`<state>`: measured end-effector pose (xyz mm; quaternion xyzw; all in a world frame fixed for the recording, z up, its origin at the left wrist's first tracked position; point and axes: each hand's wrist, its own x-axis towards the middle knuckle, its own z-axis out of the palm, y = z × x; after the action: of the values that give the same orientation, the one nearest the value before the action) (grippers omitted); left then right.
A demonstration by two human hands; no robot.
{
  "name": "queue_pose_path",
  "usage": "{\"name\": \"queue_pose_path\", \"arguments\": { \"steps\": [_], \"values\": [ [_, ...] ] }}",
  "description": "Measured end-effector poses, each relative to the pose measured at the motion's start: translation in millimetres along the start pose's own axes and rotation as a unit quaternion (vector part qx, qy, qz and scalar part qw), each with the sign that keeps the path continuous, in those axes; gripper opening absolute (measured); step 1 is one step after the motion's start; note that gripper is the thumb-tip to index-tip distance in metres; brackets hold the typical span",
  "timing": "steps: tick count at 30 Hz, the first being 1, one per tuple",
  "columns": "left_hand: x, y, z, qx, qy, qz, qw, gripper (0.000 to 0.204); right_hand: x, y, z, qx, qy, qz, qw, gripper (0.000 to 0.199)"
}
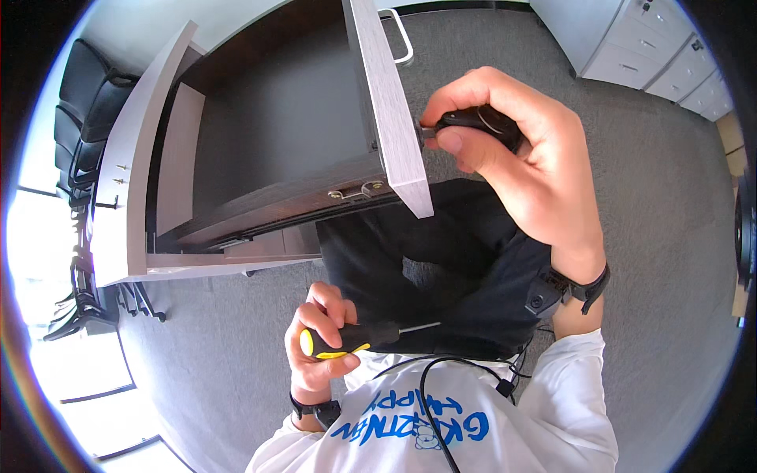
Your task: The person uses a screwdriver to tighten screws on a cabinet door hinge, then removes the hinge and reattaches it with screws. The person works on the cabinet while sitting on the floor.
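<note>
The fingers [465,88] of the right hand [548,162], right of upper centre in the frame, pinch a black key [481,124] between thumb and forefinger. Its metal end points left and meets the outer face of a pale drawer front [394,106]; how far it goes in cannot be told. The left hand [318,325], at the lower centre, is wrapped around the handle of a black and yellow screwdriver [371,336], whose thin shaft points right, in front of black trousers [378,252] and well apart from the drawer front.

The drawer [268,118] is pulled out across the upper centre, dark inside, with a small metal bracket [356,191] on its near side. A white handle [404,35] stands out from the upper part of the drawer front. At the left is the pale cabinet [118,236] around the drawer, with black chairs [87,91] beyond it. More drawer cabinets [631,43] stand in the upper right on a grey floor [654,236]. At the bottom, a black cable [423,386] crosses a white shirt [552,410] with blue print, and both wrists wear dark straps [597,293].
</note>
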<state>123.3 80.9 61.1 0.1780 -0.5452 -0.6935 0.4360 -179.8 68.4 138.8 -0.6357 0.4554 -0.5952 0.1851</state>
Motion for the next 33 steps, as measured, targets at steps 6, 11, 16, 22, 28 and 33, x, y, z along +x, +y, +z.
{"name": "queue_pose_path", "arguments": {
  "steps": [6,11,16,22,28,33],
  "values": [
    [-0.2,1.6,3.4,0.02,-0.029,0.001,0.999,0.033,5.5,0.0,-0.1,-0.152,-0.024,-0.136,0.979,0.017],
    [-1.5,-0.9,7.3,0.021,-0.052,-0.009,0.998,0.034,-22.3,3.7,-26.8,-0.029,0.114,0.054,0.992,0.011],
    [1.7,-4.4,7.4,0.028,-0.057,-0.016,0.998,0.036,-109.4,48.9,-120.0,-0.167,0.155,0.21,0.951,0.014],
    [14.9,-13.5,7.3,0.043,-0.085,-0.019,0.995,0.041,-337.6,162.3,-216.3,-0.477,0.075,0.395,0.782,0.019],
    [29.8,-22.9,23.3,0.074,-0.137,0.021,0.988,0.035,-508.1,216.7,-185.6,-0.48,-0.027,0.382,0.789,0.034],
    [35.2,-14.3,28.5,0.111,-0.141,0.06,0.982,0.037,-453.6,166.6,-161.3,-0.525,-0.051,0.357,0.771,0.038]
  ]
}}
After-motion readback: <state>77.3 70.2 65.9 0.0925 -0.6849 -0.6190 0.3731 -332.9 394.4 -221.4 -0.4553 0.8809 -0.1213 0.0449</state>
